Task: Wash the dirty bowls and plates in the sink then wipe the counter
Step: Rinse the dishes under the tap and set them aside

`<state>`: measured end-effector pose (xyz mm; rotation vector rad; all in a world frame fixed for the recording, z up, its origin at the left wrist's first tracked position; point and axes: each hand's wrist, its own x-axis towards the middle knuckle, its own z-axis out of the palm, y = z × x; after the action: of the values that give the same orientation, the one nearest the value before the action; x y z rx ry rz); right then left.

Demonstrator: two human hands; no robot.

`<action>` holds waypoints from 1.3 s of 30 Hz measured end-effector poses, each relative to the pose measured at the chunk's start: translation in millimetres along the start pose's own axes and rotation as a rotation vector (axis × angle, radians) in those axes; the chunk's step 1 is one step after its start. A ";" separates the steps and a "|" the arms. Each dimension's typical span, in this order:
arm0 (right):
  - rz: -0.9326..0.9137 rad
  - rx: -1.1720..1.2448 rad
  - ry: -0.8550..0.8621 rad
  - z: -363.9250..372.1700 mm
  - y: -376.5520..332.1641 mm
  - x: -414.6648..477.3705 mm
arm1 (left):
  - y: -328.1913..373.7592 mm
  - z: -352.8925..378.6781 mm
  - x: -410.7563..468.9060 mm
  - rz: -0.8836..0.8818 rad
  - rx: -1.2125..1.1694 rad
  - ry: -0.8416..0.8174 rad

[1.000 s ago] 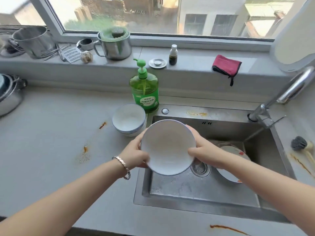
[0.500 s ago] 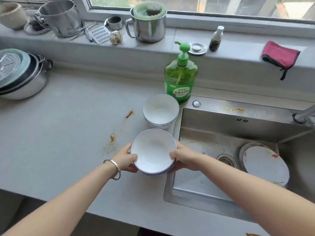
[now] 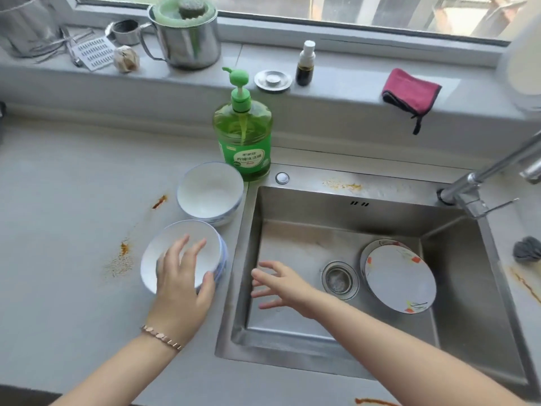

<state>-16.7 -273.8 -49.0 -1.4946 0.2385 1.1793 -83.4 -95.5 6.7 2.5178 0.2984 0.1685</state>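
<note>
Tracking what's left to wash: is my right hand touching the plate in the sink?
Apart. The head view shows the right hand open over the sink, with the drain strainer and bare steel between it and the plate.

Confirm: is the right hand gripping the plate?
No, the right hand hangs open over the sink, apart from the plate.

We are in a home kitchen. A stainless sink (image 3: 351, 212) sits in a grey surface (image 3: 73, 186), its tap (image 3: 483, 177) at two o'clock and a patterned plate (image 3: 401, 279) lying in it at three. A green dish-soap bottle (image 3: 243, 139) stands at twelve beside stacked bowls (image 3: 209, 191), and a steel pot (image 3: 187, 42) rests on the windowsill (image 3: 351, 83) at eleven, under a window (image 3: 322, 7).
</note>
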 end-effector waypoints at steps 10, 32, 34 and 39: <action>0.443 -0.024 0.656 -260.5 153.0 -48.4 | 159.6 225.7 4.0 -0.161 -0.132 -0.840; 0.136 0.373 1.003 -344.9 211.2 5.5 | 146.7 424.7 87.8 -0.405 -0.035 -0.805; 0.039 0.298 0.995 -336.9 198.0 -6.1 | 145.7 401.7 83.6 -0.415 -0.071 -0.758; -0.235 0.120 0.954 -307.3 147.6 -45.0 | 150.5 323.8 81.5 -0.359 -0.094 -0.580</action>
<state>19.0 -597.8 -158.6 -1.8213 0.7311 0.1901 82.0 -372.2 -167.1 2.2524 0.4760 -0.6586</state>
